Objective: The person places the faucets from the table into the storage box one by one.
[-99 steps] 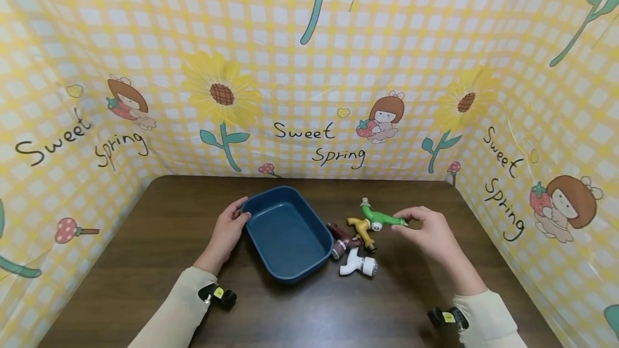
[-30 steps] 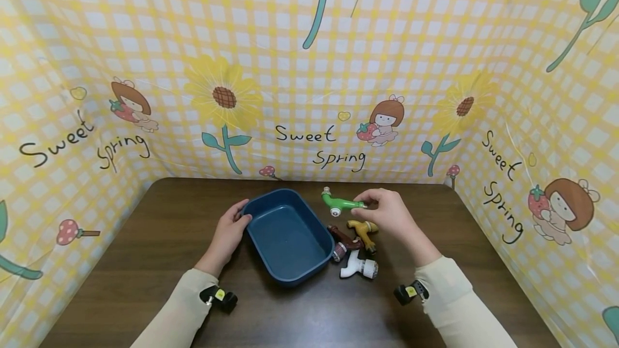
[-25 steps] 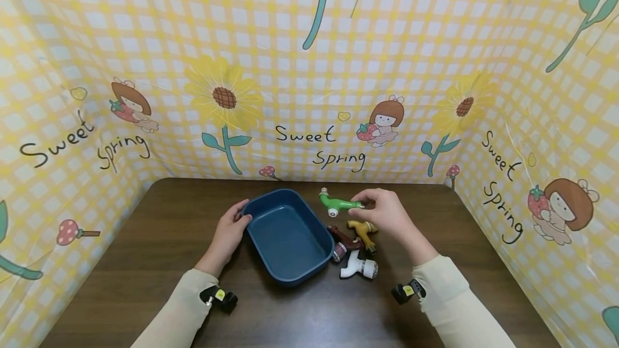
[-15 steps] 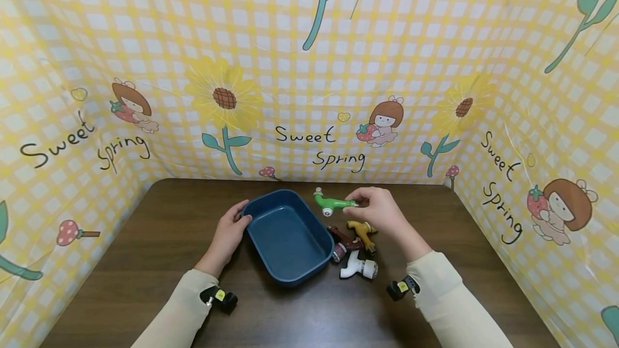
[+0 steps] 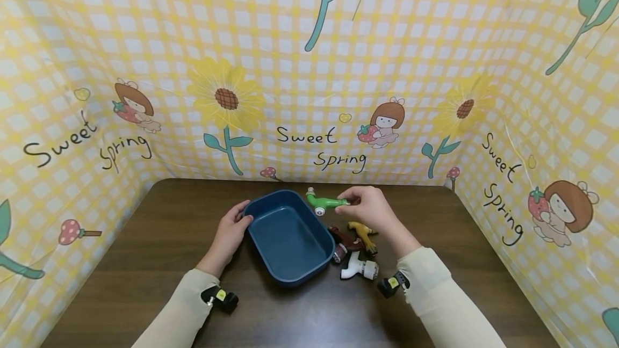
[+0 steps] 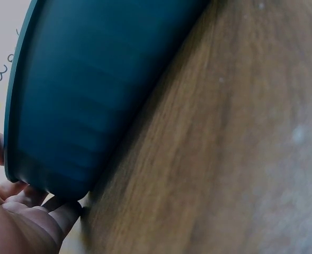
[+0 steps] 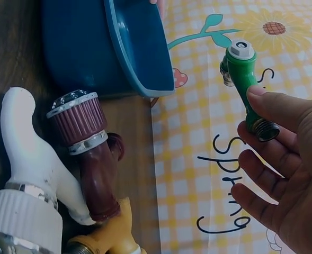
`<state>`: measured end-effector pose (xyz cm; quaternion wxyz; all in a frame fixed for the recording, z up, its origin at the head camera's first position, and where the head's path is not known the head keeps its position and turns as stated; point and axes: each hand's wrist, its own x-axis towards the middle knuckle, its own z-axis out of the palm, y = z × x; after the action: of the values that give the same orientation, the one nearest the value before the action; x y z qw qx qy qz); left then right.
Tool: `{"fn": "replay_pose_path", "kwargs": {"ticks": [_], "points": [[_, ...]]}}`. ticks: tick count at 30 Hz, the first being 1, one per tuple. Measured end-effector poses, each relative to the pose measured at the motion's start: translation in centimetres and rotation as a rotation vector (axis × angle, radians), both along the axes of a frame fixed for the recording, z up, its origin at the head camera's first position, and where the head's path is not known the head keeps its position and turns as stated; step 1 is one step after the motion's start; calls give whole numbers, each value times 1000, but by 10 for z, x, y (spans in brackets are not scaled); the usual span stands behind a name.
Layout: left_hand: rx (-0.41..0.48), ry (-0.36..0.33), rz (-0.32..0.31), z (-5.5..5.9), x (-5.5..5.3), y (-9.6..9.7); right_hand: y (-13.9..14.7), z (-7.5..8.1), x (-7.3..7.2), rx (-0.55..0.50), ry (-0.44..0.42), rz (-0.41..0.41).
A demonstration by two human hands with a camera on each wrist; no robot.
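A green tap (image 5: 329,203) with a white fitting is pinched at its threaded end between thumb and fingers of my right hand (image 5: 369,208). It hangs beside the far right rim of a blue plastic basin (image 5: 290,278). My left hand (image 5: 227,238) grips the basin's left corner, thumb over the rim and fingers under the outside, as the left wrist view shows. To the basin's right lie a dark red tap (image 7: 95,164), a yellow tap (image 5: 362,234) and a white tap (image 5: 355,266). In the right wrist view the dark red tap partly overlaps the yellow one.
All of it stands on a dark wooden table (image 5: 159,262). A yellow checked cloth (image 5: 309,85) with printed flowers and words walls off the back and both sides. The loose taps lie close together near the basin's right side.
My right hand has lifted the green tap off the yellow one and carried it left toward the basin's far right rim. My left hand and the basin stay in place.
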<state>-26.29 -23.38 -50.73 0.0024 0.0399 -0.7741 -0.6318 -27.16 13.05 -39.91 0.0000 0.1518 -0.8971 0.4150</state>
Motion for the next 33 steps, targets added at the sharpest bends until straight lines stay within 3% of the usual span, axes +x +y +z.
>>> {"fn": "replay_pose_path", "kwargs": {"ticks": [9,11,19,33], "points": [[-9,9,-13,28,18,9,-9,-4,-6,10,5,-20],[-4,11,-13,25,16,8,-10,-6,-8,4,6,-25],[1,33,2,-3,0,1,-20,-10,-10,12,5,-33],[17,45,-1,-4,1,1,-34,-9,-15,29,-4,-36]]}}
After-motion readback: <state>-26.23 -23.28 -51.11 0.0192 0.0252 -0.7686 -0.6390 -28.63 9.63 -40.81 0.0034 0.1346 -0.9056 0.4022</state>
